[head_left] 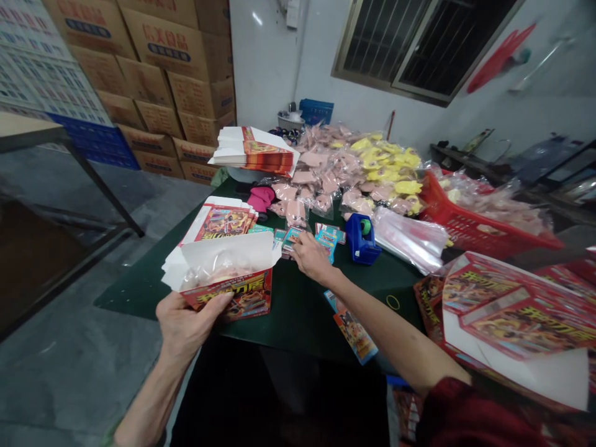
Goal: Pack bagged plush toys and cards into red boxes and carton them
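My left hand is closed on the near wall of an open red and white carton that has clear bagged items inside. It holds the carton over the front of the dark green table. My right hand reaches forward onto a row of small teal card packs. Its fingers curl on one pack at the row's left end.
Flat cartons lie stacked behind the open one and at the back. A blue tape dispenser, clear bags, a red basket, heaps of pink and yellow bagged toys and assembled cartons fill the right side. Cardboard boxes are stacked by the wall.
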Demonstrator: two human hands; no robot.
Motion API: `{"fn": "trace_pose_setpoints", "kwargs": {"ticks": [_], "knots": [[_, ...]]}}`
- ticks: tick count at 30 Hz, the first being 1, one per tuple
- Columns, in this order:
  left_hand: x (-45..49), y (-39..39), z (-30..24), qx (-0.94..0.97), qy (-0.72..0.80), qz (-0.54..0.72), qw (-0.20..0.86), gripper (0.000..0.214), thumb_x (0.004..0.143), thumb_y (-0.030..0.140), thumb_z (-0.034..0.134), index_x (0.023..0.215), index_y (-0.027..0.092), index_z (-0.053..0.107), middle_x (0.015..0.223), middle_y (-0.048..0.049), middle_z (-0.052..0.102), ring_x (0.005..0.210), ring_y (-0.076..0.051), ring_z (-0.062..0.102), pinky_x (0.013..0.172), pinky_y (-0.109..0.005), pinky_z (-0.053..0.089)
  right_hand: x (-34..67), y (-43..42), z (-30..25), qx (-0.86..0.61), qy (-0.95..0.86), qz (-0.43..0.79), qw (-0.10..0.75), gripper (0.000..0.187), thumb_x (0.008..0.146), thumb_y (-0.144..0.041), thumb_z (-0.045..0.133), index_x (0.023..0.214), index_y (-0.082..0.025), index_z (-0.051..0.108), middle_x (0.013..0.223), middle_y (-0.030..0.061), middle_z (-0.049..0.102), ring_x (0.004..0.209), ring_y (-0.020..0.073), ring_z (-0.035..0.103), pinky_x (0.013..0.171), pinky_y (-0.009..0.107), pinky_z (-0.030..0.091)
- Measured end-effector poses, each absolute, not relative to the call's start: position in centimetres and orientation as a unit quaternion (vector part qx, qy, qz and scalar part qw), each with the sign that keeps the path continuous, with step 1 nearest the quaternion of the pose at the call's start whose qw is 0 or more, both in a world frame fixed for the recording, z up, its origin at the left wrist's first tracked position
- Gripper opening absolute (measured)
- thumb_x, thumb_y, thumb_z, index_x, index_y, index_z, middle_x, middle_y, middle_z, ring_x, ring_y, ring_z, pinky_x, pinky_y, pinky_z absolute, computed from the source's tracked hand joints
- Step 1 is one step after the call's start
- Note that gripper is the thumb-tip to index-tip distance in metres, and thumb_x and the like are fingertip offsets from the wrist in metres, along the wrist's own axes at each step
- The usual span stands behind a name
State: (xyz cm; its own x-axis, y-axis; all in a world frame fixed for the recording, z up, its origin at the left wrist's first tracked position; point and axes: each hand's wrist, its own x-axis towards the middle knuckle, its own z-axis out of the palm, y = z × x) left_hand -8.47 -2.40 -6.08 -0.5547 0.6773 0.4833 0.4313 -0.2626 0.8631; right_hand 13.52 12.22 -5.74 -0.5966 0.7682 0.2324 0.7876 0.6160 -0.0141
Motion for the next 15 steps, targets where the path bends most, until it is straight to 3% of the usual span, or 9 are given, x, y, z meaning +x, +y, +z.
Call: {"fn": "trace_pose_setpoints", "kwargs": {"ticks": [7,12,15], "knots": [[-8.5,-2.2,-5.9,0.472,0.588,0.645,0.124,0.018,0.054,0.031,0.076,0.06,0.017,0.067,0.053,0.0017,0.066,0.045,-0.015,0.06,0.044,-0.023,0.052,14.9,13.6,-5.4,-0.399,-0.908,-0.025,0.125,0.027,0.091,-0.023,0.046,0.075,-0.016,0.066,0.083,0.0061,0.056,0.082,0.0176,0.05,0.072,0.028,0.039],[-8.3,-2.1,-5.9,0.464,0.596,0.641,0.136,0.02,0.054,0.032,0.075,0.062,0.015,0.067,0.054,0.0008,0.066,0.047,-0.015,0.06,0.047,-0.024,0.053,14.7,13.1,-6.2,-0.412,-0.894,-0.047,0.173,0.028,0.092,-0.014,0.037,0.079,-0.013,0.062,0.085,0.0102,0.056,0.084,0.0201,0.049,0.073,0.031,0.038],[-8.2,-2.1,-5.7,0.453,0.607,0.64,0.127,0.022,0.052,0.033,0.075,0.06,0.015,0.066,0.052,0.0004,0.065,0.046,-0.016,0.06,0.044,-0.025,0.052,14.2,12.1,-7.0,-0.418,-0.884,-0.053,0.203,0.024,0.09,-0.014,0.041,0.075,-0.013,0.06,0.085,0.0117,0.057,0.085,0.022,0.048,0.072,0.032,0.038]]}}
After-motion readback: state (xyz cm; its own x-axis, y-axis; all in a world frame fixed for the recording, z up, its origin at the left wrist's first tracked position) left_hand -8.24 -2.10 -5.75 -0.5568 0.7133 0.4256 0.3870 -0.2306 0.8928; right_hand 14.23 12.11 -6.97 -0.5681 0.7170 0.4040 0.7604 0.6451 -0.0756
